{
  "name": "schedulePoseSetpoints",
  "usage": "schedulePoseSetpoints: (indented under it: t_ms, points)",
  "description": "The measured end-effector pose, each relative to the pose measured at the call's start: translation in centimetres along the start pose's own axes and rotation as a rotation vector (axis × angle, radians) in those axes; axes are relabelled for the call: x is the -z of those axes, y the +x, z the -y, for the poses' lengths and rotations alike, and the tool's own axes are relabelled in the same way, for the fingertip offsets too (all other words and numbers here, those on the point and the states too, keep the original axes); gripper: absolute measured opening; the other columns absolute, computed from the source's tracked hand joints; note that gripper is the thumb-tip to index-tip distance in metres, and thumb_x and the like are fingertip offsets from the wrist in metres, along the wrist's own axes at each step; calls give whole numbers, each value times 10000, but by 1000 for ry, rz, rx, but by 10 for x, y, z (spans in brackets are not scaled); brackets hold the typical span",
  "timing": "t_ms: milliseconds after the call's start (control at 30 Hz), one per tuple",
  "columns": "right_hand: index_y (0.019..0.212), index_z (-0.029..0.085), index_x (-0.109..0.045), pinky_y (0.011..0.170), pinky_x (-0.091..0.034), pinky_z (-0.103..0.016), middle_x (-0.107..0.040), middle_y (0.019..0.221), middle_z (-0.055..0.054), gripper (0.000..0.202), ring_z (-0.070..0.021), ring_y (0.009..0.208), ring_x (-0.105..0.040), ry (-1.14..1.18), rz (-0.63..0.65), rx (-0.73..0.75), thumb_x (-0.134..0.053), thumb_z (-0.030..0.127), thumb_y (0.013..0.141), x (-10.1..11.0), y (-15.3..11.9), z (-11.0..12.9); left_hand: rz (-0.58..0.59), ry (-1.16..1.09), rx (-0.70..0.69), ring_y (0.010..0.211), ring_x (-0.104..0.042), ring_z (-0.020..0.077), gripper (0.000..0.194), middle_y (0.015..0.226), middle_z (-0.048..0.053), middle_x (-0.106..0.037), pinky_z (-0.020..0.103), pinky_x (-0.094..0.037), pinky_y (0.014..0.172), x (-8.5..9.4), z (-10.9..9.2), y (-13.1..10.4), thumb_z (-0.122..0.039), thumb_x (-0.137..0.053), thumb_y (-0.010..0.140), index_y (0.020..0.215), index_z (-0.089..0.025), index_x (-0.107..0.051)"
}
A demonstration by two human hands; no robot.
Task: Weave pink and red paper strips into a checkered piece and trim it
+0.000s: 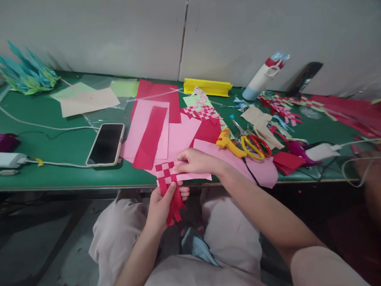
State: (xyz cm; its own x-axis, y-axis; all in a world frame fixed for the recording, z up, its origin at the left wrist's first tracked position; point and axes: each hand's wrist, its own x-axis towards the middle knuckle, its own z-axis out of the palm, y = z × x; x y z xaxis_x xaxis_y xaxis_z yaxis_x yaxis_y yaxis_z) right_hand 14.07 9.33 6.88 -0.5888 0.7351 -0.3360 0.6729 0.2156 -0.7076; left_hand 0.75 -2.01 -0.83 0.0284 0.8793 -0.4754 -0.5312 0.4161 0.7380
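A checkered weave of red and pink paper strips [165, 173] is held up over the table's front edge, its loose red strips hanging down. My left hand [163, 204] grips it from below, thumb on the front and fingers behind. At its upper right, my right hand [194, 163] pinches the pink ends at the weave's side. Just behind lie a red paper strip [151, 138] and sheets of pink paper [184, 135] on the green table [62, 143].
A phone [105, 144] lies to the left with a white cable. Right of my hands are a yellow glue gun [229, 145] and scissors [255, 147]. Woven paper pieces [202, 111], a bottle [265, 77] and teal paper leaves [25, 73] stand farther back. Another person's blurred arm [377, 182] is at the right.
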Motion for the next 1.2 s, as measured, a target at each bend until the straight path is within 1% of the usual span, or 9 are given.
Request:
schedulePoseSetpoints:
  t_ms: [333,467,567,667,733,833,933,1100,1200]
  points:
    - [609,189,-362,531,-200,-239,-311,567,69,282,-75,554,-309,-51,-23,-31,-533,342,775,-3,0,1,22,-4,5,637,-709,200,419,718,107,-745,310,-596,637,1,-5,-2,-435,-779,669,882,-89,-679]
    - [594,191,-327,527,-184,-244,-269,571,69,324,-71,554,-279,-81,0,-33,-546,347,775,1,-2,5,21,9,-1,627,-706,196,423,710,107,-744,307,-594,628,1,-5,-2,-442,-775,672,881,-87,-679]
    - [586,197,-292,511,-159,-248,-213,578,74,412,-69,546,-235,-103,51,-34,-613,411,731,5,-4,7,27,24,-6,621,-707,195,421,709,108,-745,303,-591,627,2,-4,-1,-449,-774,672,869,-91,-675]
    - [596,205,-261,491,-149,-246,-192,583,81,481,-65,535,-215,-93,146,-16,-682,428,664,11,-4,6,30,51,-20,615,-708,198,415,715,106,-747,306,-591,627,3,-2,-1,-459,-768,675,858,-100,-670]
    - [590,205,-261,483,-153,-244,-204,569,86,490,-62,525,-219,-99,224,-18,-705,408,642,14,-1,5,29,72,-29,625,-712,206,410,716,104,-747,313,-591,629,3,0,0,-466,-761,682,858,-106,-672]
    - [570,196,-310,477,-170,-237,-251,543,90,436,-57,510,-249,-110,290,-35,-703,371,643,17,4,5,28,99,-42,640,-718,217,420,719,104,-748,319,-590,629,4,1,0,-480,-753,684,869,-109,-684]
    - [573,193,-347,467,-171,-234,-277,535,89,381,-56,495,-262,-95,288,-43,-679,359,656,18,7,4,20,122,-60,650,-721,228,443,725,107,-749,326,-590,629,5,1,0,-500,-745,685,882,-106,-695]
    - [561,199,-273,464,-130,-245,-214,537,85,426,-57,503,-223,-113,220,-16,-667,329,655,15,6,3,16,141,-77,648,-720,223,446,730,100,-749,327,-590,635,4,0,1,-506,-729,698,895,-108,-695]
    - [563,199,-264,472,-131,-249,-201,548,81,419,-59,516,-213,-90,206,-22,-658,304,663,15,3,5,16,132,-87,633,-716,211,424,729,94,-749,318,-587,629,4,-2,1,-491,-733,700,885,-112,-690]
